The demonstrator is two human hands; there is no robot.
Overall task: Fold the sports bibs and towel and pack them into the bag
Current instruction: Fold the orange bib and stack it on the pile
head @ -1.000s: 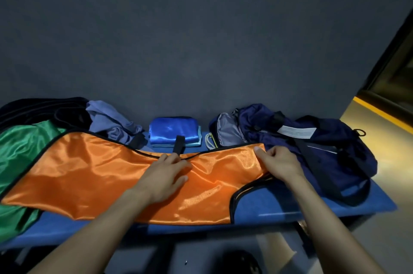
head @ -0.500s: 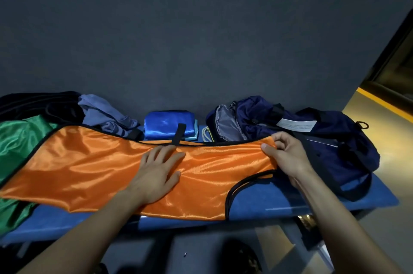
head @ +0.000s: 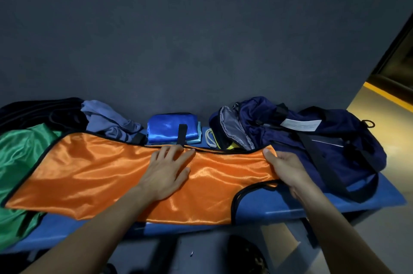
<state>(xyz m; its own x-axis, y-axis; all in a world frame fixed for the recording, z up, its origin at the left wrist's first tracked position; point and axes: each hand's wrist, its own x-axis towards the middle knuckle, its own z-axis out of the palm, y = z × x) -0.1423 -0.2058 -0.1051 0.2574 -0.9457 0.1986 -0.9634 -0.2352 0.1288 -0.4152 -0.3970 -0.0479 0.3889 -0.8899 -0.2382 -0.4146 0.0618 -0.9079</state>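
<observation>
A dark grey wall [head: 201, 39] fills the upper frame; below it a blue bench [head: 279, 204] runs across the lower half. A shiny orange satin sports bib with black edging [head: 93, 175] lies flat along the bench, its long axis running left to right across the frame, with a narrow strap end pointing right and the wide end pointing left. A black-trimmed curved cutout opens at its lower right edge. The left hand [head: 166, 173] rests palm down on the middle of the bib, fingers straight and spread, pressing the cloth. The right hand [head: 288, 169] grasps the narrow right end, thumb on top and fingers curled beneath the fabric. Under the bib's left end lies a crumpled green satin bib [head: 15, 153]. Behind it, against the wall, sit a folded bright blue satin bib [head: 169, 127] at centre, a rumpled grey-blue cloth [head: 107, 117] to its left, and a black fabric heap [head: 38, 110] at far left. A navy fabric duffel bag with black straps [head: 335, 139], its mouth open toward the centre, occupies the bench's right end just beside the right hand.
</observation>
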